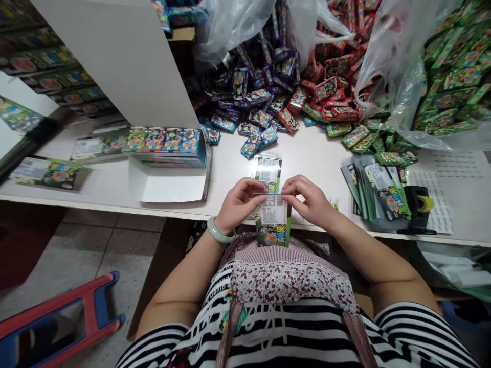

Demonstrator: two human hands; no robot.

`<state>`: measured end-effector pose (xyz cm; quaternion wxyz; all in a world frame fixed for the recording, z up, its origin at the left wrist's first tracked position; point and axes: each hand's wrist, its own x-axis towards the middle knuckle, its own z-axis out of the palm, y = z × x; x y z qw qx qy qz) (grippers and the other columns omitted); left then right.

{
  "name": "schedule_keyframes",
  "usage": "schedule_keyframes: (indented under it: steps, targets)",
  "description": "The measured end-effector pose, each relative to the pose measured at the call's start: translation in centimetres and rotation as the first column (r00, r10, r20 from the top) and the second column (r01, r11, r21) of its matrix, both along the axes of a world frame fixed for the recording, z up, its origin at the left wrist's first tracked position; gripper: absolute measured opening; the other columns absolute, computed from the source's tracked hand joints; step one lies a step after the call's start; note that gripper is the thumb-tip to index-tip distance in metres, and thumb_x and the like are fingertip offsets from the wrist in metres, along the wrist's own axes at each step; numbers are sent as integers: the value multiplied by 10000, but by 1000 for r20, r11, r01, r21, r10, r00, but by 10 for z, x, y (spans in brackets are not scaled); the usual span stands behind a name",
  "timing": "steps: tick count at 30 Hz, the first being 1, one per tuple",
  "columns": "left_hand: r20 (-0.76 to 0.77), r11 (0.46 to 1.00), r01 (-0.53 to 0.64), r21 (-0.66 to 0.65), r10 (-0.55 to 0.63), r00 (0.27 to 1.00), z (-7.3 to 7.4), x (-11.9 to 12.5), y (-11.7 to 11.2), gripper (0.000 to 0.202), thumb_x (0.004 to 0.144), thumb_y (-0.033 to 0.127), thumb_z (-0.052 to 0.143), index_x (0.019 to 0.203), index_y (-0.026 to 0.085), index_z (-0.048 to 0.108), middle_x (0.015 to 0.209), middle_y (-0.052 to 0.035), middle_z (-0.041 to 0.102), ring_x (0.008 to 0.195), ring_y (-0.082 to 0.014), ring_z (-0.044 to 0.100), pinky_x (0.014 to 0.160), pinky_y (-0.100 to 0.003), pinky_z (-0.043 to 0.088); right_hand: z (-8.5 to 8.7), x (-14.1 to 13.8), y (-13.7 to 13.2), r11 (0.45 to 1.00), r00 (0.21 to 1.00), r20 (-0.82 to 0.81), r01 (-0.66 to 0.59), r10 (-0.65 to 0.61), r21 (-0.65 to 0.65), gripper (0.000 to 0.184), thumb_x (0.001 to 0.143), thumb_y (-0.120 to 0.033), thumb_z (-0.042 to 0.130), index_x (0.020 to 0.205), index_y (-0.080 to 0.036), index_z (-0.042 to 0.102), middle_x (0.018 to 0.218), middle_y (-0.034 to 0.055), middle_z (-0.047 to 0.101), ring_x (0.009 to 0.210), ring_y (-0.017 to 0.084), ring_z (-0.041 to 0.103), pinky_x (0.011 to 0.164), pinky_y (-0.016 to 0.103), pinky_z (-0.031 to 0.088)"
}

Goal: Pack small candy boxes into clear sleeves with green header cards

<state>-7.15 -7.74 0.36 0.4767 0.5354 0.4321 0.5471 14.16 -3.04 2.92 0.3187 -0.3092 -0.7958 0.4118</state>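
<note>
The open white carton (174, 186) stands by the near edge of the table (230, 166), and a printed packet (272, 225) is held up to its right, slightly nearer the person. Both hands are clamped on this packet: the left hand (244, 202), closer to the carton and with a pale bangle (220, 232) at the wrist, pinches the top edge between thumb and fingers, while the right hand (309, 199), farther from the carton, pinches the same edge at its other corner. The packet hangs before the flowered apron (291, 283); whether it touches the cloth cannot be told. A second packet (268, 166) lies to the right of the carton, just beyond the hands.

Along the far side of the carton, inside it, sits a row of small bright packs (164, 140). Beyond it to the right spread purple packs (261, 97), red packs (337, 97) and green packs (460, 76), with clear plastic bags (404, 97) about them. Well to the right of the carton lies a fanned stack of packets (383, 189), just beside a black tape dispenser (418, 207). Left of the carton, below table height, is a red-and-blue stool (88, 309).
</note>
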Motion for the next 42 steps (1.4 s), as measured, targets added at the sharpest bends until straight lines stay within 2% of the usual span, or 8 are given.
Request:
schedule_keyframes:
  steps: [4, 6, 10, 17, 22, 26, 33, 42]
  targets:
    - [-79, 998, 0, 60, 4, 997, 1, 0, 3, 106, 820, 276, 748, 867, 205, 685, 850, -33, 665, 822, -147, 640, 755, -301, 541, -17, 21, 22, 971, 995, -88, -57, 37, -232, 159, 892, -343, 605, 1003, -232, 623, 1071, 52, 645, 1002, 168, 615, 830, 336, 533]
    - [-104, 996, -49, 77, 57, 993, 0, -3, 4, 97, 814, 270, 750, 836, 206, 681, 824, -25, 657, 787, -141, 625, 717, -284, 522, -32, 44, 39, 949, 996, -15, 81, -90, -305, 215, 879, -346, 600, 1055, -227, 634, 1093, 52, 659, 989, 174, 621, 868, 355, 526]
    - [-173, 986, -159, 53, 166, 971, -8, -5, 7, 85, 822, 266, 728, 814, 205, 670, 783, -5, 640, 737, -131, 590, 665, -260, 481, -62, 83, 57, 896, 830, 432, 432, -353, -98, 125, 849, -216, 605, 927, -189, 700, 964, 61, 678, 856, 178, 612, 880, 369, 490]
    - [-233, 985, -161, 63, 171, 957, -8, 4, 11, 84, 814, 276, 722, 819, 215, 665, 767, 1, 625, 713, -131, 569, 626, -258, 460, -74, 63, 55, 922, 735, 624, 383, -264, -61, 141, 866, -235, 615, 941, -175, 719, 998, 77, 644, 870, 178, 593, 845, 332, 455]
    - [-240, 985, -163, 56, 172, 955, -7, 3, 11, 113, 820, 304, 722, 826, 215, 654, 772, 0, 625, 716, -133, 571, 629, -261, 467, -78, 75, 59, 894, 847, 478, 379, -231, -239, 43, 818, -202, 624, 806, -173, 654, 863, 24, 610, 790, 140, 553, 799, 311, 451]
    - [-213, 990, -115, 78, 130, 969, -10, 7, 13, 128, 836, 313, 716, 835, 213, 636, 796, -5, 617, 754, -135, 579, 680, -268, 474, -55, 88, 52, 746, 945, 234, 324, -228, -582, 162, 781, -327, 660, 782, -182, 587, 765, -10, 590, 712, 120, 549, 725, 298, 487]
    - [-201, 991, -61, 117, 83, 976, -6, 18, 12, 156, 886, 342, 666, 834, 210, 602, 807, -13, 589, 767, -139, 560, 703, -289, 460, 28, 19, 37, 957, 996, 36, -66, 79, -283, 154, 829, -320, 642, 755, -190, 610, 906, 34, 631, 850, 144, 575, 806, 321, 471]
    - [-162, 993, -80, 88, 93, 982, -2, 15, 8, 280, 916, 475, 600, 802, 220, 591, 786, -17, 579, 754, -157, 537, 702, -322, 446, 28, -27, 48, 952, 954, 261, -63, 146, -301, 170, 809, -265, 676, 681, -181, 602, 680, -3, 589, 674, 127, 524, 658, 287, 403]
